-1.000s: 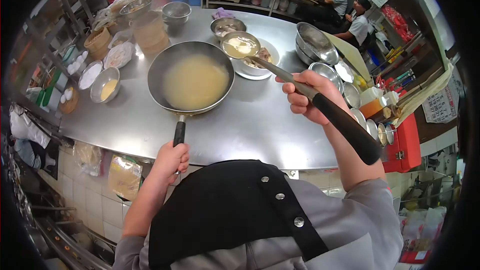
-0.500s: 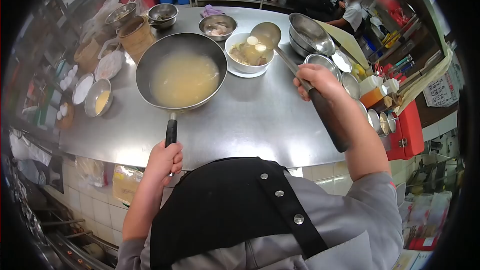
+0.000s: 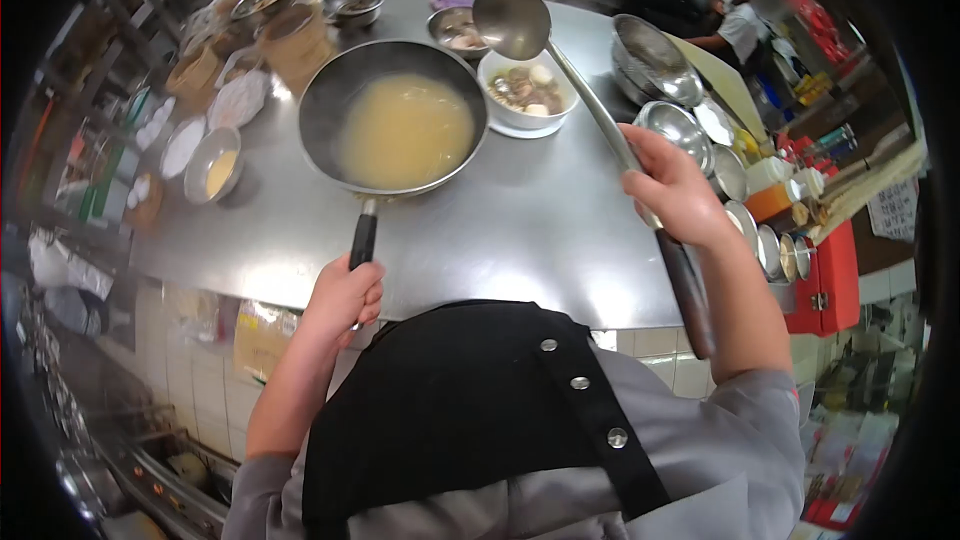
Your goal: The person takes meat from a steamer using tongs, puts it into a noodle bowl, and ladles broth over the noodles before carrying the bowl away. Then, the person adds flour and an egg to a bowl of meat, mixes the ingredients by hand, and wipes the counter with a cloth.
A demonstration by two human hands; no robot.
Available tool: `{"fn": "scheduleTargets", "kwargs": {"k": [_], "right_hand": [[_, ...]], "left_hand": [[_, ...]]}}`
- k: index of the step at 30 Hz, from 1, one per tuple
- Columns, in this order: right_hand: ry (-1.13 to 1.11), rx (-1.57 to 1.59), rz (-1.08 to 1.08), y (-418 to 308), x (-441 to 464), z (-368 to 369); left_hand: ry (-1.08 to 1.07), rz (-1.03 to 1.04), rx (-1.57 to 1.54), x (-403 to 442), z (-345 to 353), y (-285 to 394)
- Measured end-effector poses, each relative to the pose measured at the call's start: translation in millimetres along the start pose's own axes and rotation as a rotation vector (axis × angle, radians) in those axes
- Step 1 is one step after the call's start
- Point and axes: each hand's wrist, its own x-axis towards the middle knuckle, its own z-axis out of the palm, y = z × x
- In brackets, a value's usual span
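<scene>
My left hand (image 3: 345,298) is wrapped round the black handle of a dark frying pan (image 3: 322,145). Cloudy yellowish broth (image 3: 410,135) fills much of the pan. With my right hand (image 3: 680,185) I grip a long-handled metal ladle (image 3: 513,25). Its bowl is raised over the far side of the table, between the pan and a white bowl (image 3: 545,120); whether liquid is left in it I cannot tell. The white bowl holds meat pieces and round white pieces (image 3: 541,75) in broth, and stands on a white plate (image 3: 527,131). A metal bowl (image 3: 455,30) with pale pieces sits behind.
Stacked metal bowls (image 3: 655,60) and sauce bottles (image 3: 772,200) line the right side of the steel table (image 3: 480,250). A small bowl of yellow liquid (image 3: 218,170), eggs and bamboo steamers (image 3: 297,45) stand at left. Two people (image 3: 740,25) sit beyond the table, back right.
My right hand has moved the ladle up and left, away from the white bowl. The round white pieces seen at the ladle now lie in the bowl. The whole view has shifted slightly.
</scene>
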Motion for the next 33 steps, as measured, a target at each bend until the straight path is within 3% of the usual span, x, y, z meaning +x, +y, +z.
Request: {"fn": "scheduleTargets", "kwargs": {"k": [3, 7, 10, 14, 17, 20, 33], "right_hand": [[-0.177, 0.099, 0.045, -17.4, -6.2, 12.4], [-0.238, -0.146, 0.030, -20.3, -5.5, 38.8], [-0.270, -0.093, 0.065, -10.7, -8.8, 51.2], [-0.369, 0.378, 0.320, -31.6, -17.9, 51.5], [-0.425, 0.740, 0.379, -28.7, -13.6, 49.1], [-0.439, 0.909, 0.430, -30.7, -13.1, 50.0], [-0.506, 1.074, 0.259, -33.6, 0.5, 11.1]], "left_hand": [[0.000, 0.020, 0.019, 6.0, -4.4, -6.5], [0.012, 0.045, 0.033, 3.6, -1.2, -6.5], [0.026, 0.062, 0.011, 5.4, -1.1, -9.3], [0.016, 0.064, 0.007, 10.4, -2.3, -13.3], [0.025, 0.066, 0.016, 10.0, 1.1, -12.2], [0.003, 0.060, 0.003, 12.0, 2.4, -12.9], [-0.007, 0.023, -0.041, 27.3, 3.6, -10.7]]}}
